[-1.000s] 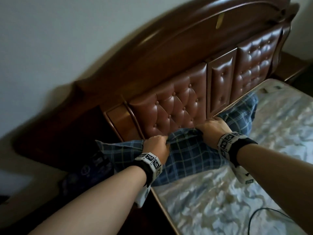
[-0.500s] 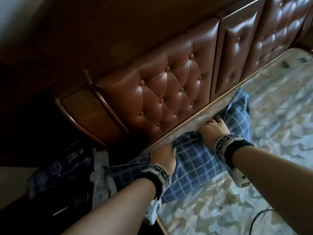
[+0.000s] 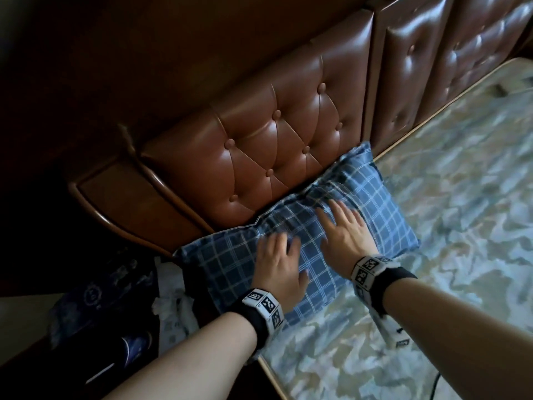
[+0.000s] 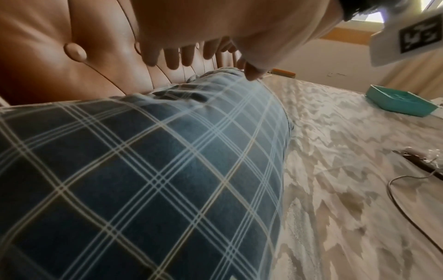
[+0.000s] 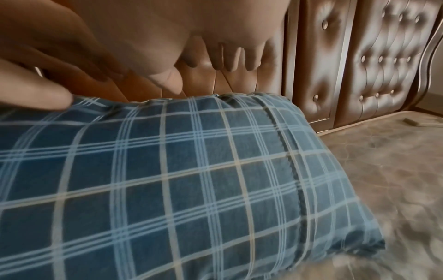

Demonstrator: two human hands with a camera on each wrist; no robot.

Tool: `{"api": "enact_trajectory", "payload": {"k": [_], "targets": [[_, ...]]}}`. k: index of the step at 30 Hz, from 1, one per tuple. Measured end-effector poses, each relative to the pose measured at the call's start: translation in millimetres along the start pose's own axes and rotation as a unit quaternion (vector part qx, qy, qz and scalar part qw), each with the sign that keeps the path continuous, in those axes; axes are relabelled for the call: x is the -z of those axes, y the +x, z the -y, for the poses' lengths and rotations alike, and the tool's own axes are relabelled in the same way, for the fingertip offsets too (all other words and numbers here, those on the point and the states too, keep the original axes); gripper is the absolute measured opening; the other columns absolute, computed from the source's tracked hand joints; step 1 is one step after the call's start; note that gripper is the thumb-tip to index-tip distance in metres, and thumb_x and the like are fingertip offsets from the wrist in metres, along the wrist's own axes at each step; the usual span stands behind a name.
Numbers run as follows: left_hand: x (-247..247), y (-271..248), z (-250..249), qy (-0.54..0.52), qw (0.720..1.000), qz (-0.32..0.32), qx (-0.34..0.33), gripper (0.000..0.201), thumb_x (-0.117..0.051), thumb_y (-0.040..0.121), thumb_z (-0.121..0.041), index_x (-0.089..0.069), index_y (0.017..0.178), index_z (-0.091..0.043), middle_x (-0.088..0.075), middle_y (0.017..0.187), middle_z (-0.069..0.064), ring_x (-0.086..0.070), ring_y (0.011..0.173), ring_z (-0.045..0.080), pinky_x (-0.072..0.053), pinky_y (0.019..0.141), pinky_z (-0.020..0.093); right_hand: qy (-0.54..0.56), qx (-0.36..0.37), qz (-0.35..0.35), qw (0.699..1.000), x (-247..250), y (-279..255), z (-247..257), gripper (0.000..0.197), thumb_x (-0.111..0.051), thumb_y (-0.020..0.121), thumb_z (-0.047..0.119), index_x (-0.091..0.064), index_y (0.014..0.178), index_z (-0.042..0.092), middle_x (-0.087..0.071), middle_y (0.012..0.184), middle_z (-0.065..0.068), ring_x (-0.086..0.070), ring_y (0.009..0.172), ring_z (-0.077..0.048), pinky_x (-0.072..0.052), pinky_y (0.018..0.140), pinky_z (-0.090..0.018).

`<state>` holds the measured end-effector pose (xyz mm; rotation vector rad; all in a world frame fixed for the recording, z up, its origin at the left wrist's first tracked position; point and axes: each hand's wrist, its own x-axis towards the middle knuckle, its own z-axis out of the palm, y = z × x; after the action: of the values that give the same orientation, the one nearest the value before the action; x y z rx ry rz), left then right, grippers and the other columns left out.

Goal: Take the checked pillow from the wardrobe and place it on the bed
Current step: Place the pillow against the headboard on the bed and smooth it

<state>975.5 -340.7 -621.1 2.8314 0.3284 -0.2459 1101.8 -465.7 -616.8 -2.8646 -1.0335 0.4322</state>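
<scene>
The blue checked pillow [image 3: 386,217] lies flat on the patterned bed [image 3: 450,255], its long edge against the brown padded headboard [image 3: 274,140]. Its left end reaches the mattress's left edge. My left hand [image 3: 277,261] is spread on top of the pillow, left of its middle. My right hand [image 3: 346,229] lies beside it, fingers straight and spread towards the headboard. The left wrist view shows the pillow [image 4: 143,180] under straight fingers [image 4: 172,58] that hold nothing. The right wrist view shows the pillow [image 5: 191,180] below loose fingers [image 5: 227,60], no cloth pinched.
A teal tray [image 4: 402,102] sits far across the bed. A thin cable [image 4: 407,208] trails over the mattress to my right. Left of the bed, low and in shadow, are dark objects [image 3: 101,298] and crumpled white paper [image 3: 173,298].
Both hands gripped the pillow's bunched top edge at the headboard. They have let go and now lie spread on it, and the pillow has settled flat on the bed.
</scene>
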Motion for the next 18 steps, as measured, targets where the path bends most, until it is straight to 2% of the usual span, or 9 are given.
{"api": "enact_trajectory", "payload": {"k": [3, 5, 7, 11, 14, 18], "targets": [[-6.1, 3.6, 3.8, 0.019, 0.994, 0.076, 0.071, 0.081, -0.059, 0.08, -0.055, -0.033, 0.145, -0.015, -0.039, 0.148, 0.013, -0.029, 0.142, 0.035, -0.017, 0.118, 0.061, 0.013, -0.052, 0.035, 0.998, -7.7, -6.9, 0.3, 0.076, -0.057, 0.087, 0.03, -0.021, 0.154, 0.02, -0.017, 0.162, -0.016, -0.01, 0.15, -0.036, -0.018, 0.12, -0.054], [-12.1, 7.5, 7.6, 0.036, 0.989, 0.105, 0.094, 0.086, -0.063, 0.076, -0.057, -0.033, 0.144, -0.014, -0.04, 0.146, 0.011, -0.029, 0.141, 0.033, -0.018, 0.116, 0.063, 0.016, -0.076, 0.079, 0.994, -14.2, -8.2, -3.5, 0.088, -0.064, 0.083, 0.035, -0.015, 0.155, 0.022, -0.011, 0.163, -0.015, -0.005, 0.15, -0.037, -0.017, 0.119, -0.057], [-21.1, 10.8, 10.7, 0.046, 0.986, 0.126, 0.096, 0.092, -0.067, 0.074, -0.058, -0.031, 0.146, -0.013, -0.039, 0.148, 0.012, -0.027, 0.142, 0.033, -0.019, 0.116, 0.062, -0.007, -0.052, 0.114, 0.992, -22.6, -8.9, -7.4, 0.101, -0.07, 0.079, 0.032, -0.006, 0.157, 0.023, -0.002, 0.165, -0.015, 0.003, 0.151, -0.039, -0.011, 0.119, -0.06], [-45.8, 15.9, 10.7, 0.04, 0.98, 0.166, 0.1, 0.111, -0.068, 0.071, -0.067, -0.016, 0.155, -0.016, -0.023, 0.161, 0.013, -0.012, 0.15, 0.032, -0.008, 0.119, 0.062, -0.059, 0.057, 0.124, 0.989, -37.1, -6.3, -6.7, 0.103, -0.064, 0.081, 0.013, 0.004, 0.158, 0.025, 0.013, 0.165, -0.014, 0.015, 0.15, -0.037, 0.003, 0.118, -0.063], [-62.9, 18.9, 4.9, 0.046, 0.98, 0.176, 0.082, 0.126, -0.069, 0.061, -0.075, -0.007, 0.156, -0.022, -0.018, 0.163, 0.012, -0.008, 0.151, 0.032, -0.004, 0.117, 0.065, -0.1, 0.09, 0.161, 0.978, -45.9, 1.9, -2.2, 0.101, -0.061, 0.085, 0.02, 0.01, 0.157, 0.027, 0.02, 0.164, -0.013, 0.021, 0.148, -0.038, 0.004, 0.117, -0.064], [-77.6, 32.8, -8.4, 0.061, 0.976, 0.201, 0.056, 0.137, -0.073, 0.055, -0.078, 0.007, 0.155, -0.028, -0.01, 0.164, 0.015, -0.002, 0.151, 0.035, -0.001, 0.116, 0.068, -0.123, 0.053, 0.183, 0.974, -52.9, 10.7, -12.8, 0.102, -0.068, 0.084, 0.039, 0.0, 0.158, 0.025, 0.014, 0.165, -0.012, 0.017, 0.15, -0.037, 0.005, 0.117, -0.063]]}}
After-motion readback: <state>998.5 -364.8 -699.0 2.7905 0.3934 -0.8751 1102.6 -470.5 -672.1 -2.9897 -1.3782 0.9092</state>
